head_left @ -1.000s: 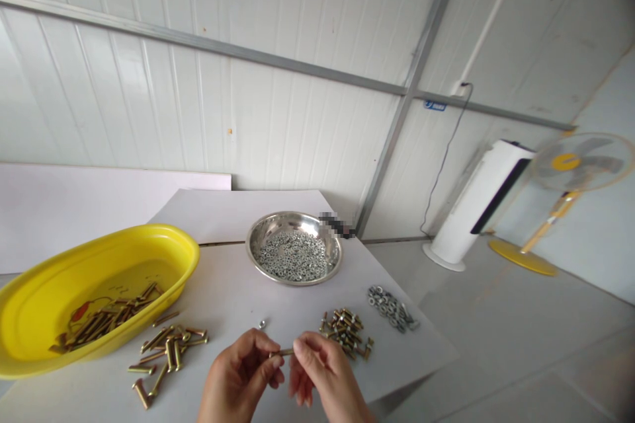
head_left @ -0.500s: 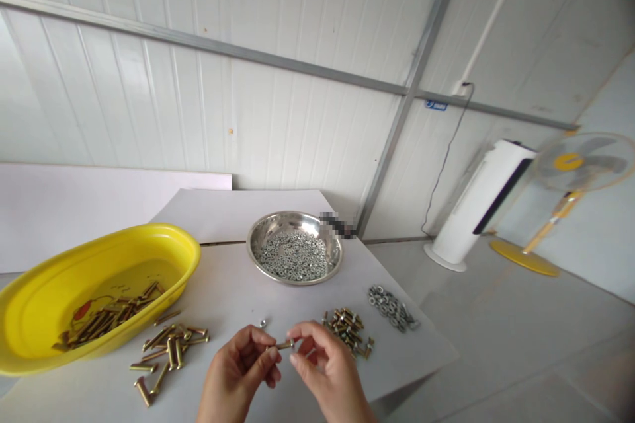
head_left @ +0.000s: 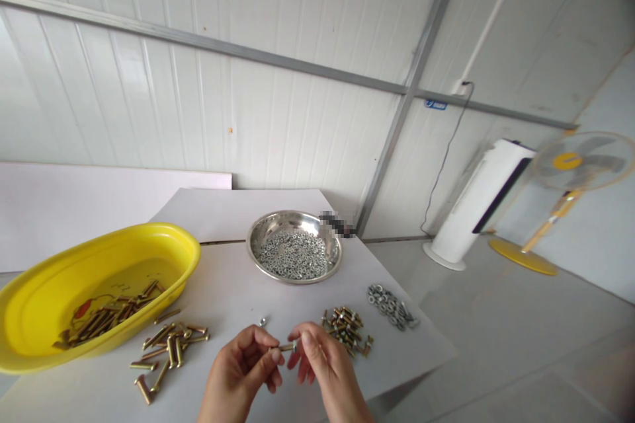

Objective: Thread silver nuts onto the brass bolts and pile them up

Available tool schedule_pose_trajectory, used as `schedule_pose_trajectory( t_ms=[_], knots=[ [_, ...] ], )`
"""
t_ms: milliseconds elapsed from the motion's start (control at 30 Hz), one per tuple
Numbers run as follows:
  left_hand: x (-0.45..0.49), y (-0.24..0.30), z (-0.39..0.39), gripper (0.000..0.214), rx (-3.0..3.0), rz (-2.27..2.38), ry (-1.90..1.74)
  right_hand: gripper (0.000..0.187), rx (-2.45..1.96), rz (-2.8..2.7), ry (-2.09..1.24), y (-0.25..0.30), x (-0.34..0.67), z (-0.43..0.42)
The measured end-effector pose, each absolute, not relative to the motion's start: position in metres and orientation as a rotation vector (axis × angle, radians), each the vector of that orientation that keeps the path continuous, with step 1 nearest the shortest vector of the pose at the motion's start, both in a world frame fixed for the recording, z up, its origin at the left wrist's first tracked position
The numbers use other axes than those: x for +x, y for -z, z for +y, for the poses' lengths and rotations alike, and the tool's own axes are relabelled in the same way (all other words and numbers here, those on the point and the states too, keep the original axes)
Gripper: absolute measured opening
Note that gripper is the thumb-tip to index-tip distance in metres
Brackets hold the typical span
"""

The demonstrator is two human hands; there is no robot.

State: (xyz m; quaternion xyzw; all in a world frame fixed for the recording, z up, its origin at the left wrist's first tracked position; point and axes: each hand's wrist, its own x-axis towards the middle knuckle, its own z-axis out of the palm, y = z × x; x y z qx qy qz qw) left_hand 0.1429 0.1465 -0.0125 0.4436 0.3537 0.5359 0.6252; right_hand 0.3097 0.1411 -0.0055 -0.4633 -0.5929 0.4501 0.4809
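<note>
My left hand (head_left: 243,367) pinches a brass-coloured bolt (head_left: 286,347) near one end, between thumb and forefinger. It lies almost level, its other end pointing right. A small silver nut (head_left: 294,346) sits at that right end. My right hand (head_left: 320,357) is curled around the nut, its thumb raised and its lower fingers bent beneath; exact fingertip contact is hard to see. Just beyond my left hand a loose nut (head_left: 262,322) lies on the white table (head_left: 228,291). Right of my hands is a pile of short bolts with nuts on them (head_left: 346,328).
A yellow tub (head_left: 183,238) with bolts inside stands left, with a heap of loose bolts (head_left: 171,347) beside it. Behind my hands is a steel bowl (head_left: 253,258) of nuts. Washers or nuts (head_left: 389,305) lie near the right table edge. A fan (head_left: 565,211) stands on the floor.
My right thumb has moved up and the fingers below have shifted, rolling about the nut. My left hand keeps its pinch on the bolt, almost unmoved.
</note>
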Motion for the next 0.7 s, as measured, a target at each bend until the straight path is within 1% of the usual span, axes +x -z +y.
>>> schedule_pose_trajectory(
  t_ms=[33,133,167,233,267,367,467,500,567,633,667,700],
  knots=[
    [0.1421,0.0116,0.1469,0.030,0.997,0.815,-1.243,0.039,-1.109,-1.439,-1.068,0.0043,0.3101,0.1414],
    [0.1397,0.0092,0.1473,0.029,0.948,0.818,-1.237,0.035,-1.101,-1.496,-0.954,0.0023,0.3112,0.1430],
    [0.1391,0.0088,0.1472,0.029,0.935,0.817,-1.227,0.030,-1.112,-1.527,-0.924,0.0025,0.3114,0.1435],
    [0.1388,0.0088,0.1466,0.029,0.915,0.815,-1.211,0.020,-1.132,-1.552,-0.907,0.0040,0.3116,0.1440],
    [0.1390,0.0090,0.1462,0.029,0.909,0.815,-1.206,0.019,-1.131,-1.545,-0.921,0.0049,0.3116,0.1439],
    [0.1407,0.0097,0.1449,0.030,0.894,0.817,-1.190,0.025,-1.137,-1.530,-0.994,0.0056,0.3111,0.1424],
    [0.1425,0.0093,0.1440,0.031,0.854,0.825,-1.205,0.043,-1.160,-1.576,-1.005,0.0023,0.3102,0.1403],
    [0.1429,0.0090,0.1438,0.031,0.840,0.829,-1.211,0.046,-1.162,-1.580,-1.002,0.0010,0.3099,0.1397],
    [0.1431,0.0084,0.1437,0.031,0.813,0.834,-1.215,0.041,-1.144,-1.562,-1.013,-0.0004,0.3096,0.1393],
    [0.1431,0.0078,0.1438,0.030,0.792,0.833,-1.213,0.028,-1.122,-1.561,-0.987,-0.0002,0.3097,0.1394],
    [0.1430,0.0076,0.1438,0.031,0.784,0.832,-1.213,0.026,-1.119,-1.571,-0.947,0.0004,0.3098,0.1397],
    [0.1430,0.0073,0.1438,0.031,0.778,0.831,-1.214,0.030,-1.124,-1.589,-0.893,0.0012,0.3101,0.1400]
  ],
)
